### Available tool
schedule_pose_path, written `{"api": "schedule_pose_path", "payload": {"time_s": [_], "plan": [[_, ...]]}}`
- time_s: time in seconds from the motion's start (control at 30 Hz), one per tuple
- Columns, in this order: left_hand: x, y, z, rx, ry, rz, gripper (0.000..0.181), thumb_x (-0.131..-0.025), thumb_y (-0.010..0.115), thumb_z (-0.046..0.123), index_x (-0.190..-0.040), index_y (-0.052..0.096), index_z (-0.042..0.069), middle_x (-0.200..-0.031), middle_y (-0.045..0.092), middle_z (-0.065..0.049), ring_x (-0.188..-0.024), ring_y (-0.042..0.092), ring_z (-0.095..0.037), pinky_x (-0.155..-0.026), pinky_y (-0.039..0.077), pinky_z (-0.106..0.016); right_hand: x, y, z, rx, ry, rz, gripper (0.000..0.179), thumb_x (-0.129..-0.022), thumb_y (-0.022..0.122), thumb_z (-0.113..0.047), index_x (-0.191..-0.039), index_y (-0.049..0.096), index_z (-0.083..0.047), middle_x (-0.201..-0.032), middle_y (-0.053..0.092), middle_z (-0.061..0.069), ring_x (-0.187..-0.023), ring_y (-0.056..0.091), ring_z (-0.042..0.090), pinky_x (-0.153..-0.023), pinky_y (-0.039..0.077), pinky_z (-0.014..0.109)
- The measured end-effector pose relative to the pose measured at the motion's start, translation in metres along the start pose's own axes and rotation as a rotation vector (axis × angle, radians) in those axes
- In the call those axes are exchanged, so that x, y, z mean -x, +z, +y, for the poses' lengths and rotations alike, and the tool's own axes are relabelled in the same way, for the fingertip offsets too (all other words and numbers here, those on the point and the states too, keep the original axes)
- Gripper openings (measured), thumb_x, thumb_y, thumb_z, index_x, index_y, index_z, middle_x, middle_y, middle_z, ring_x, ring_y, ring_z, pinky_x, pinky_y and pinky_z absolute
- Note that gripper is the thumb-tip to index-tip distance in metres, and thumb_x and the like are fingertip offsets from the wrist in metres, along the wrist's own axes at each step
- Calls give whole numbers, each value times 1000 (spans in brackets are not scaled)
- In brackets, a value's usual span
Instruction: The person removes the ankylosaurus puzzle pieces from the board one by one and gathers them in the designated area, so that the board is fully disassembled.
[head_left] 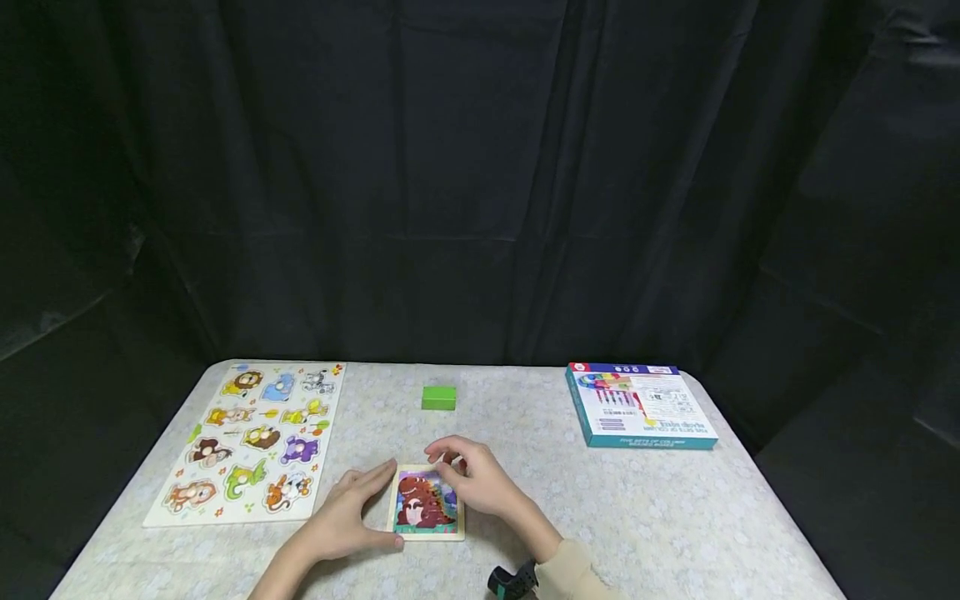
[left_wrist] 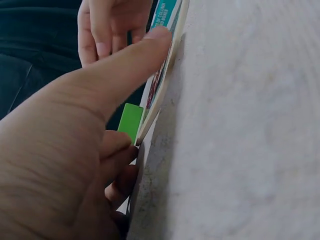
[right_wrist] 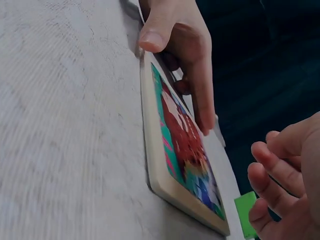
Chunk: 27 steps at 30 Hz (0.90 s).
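Observation:
A small framed dinosaur puzzle [head_left: 425, 502] lies flat on the table, its red dinosaur picture inside a pale wooden border. My left hand [head_left: 349, 515] holds it along the left side, the thumb at the near left corner and the forefinger at the far left corner. The left wrist view shows the left thumb [left_wrist: 135, 60] over the puzzle's edge. Above the far right corner hovers my right hand [head_left: 480, 479], fingers loosely bent. In the right wrist view, nothing shows between the right hand's fingers [right_wrist: 280, 180], which are apart from the frame.
A green block [head_left: 438, 398] sits beyond the puzzle. To the left lies a large animal peg board [head_left: 251, 442] with several pieces in it. A flat teal-edged box [head_left: 645, 408] is at the far right of the table [head_left: 600, 508]. Dark curtains hang behind.

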<state>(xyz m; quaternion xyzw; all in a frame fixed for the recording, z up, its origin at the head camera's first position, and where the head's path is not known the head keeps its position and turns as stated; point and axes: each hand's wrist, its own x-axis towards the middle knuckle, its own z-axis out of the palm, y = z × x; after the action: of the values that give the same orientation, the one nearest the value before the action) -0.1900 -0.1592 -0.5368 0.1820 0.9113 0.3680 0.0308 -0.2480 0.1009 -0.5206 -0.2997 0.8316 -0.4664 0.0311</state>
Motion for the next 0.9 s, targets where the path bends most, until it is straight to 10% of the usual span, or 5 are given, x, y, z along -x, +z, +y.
{"api": "schedule_pose_path", "payload": {"time_s": [0.4,0.9], "plan": [[-1,3,-6,-37,18,-7,109,-71,93,58,-159,50,11,-163,50,-1,-103,43,-4,-99,41,-42,-6,21,16,-32,40,-45,17,-105,63,-9,-117,75,-9,-100,71,0,-78,57,3,-72,49,23],[0,2,-8,-59,54,-23,108,-74,91,60,-160,48,12,-164,49,-2,-104,41,-4,-99,43,-41,-12,31,9,255,-28,-105,20,-104,63,-13,-119,77,-13,-110,65,-2,-96,59,6,-88,54,28]]}}
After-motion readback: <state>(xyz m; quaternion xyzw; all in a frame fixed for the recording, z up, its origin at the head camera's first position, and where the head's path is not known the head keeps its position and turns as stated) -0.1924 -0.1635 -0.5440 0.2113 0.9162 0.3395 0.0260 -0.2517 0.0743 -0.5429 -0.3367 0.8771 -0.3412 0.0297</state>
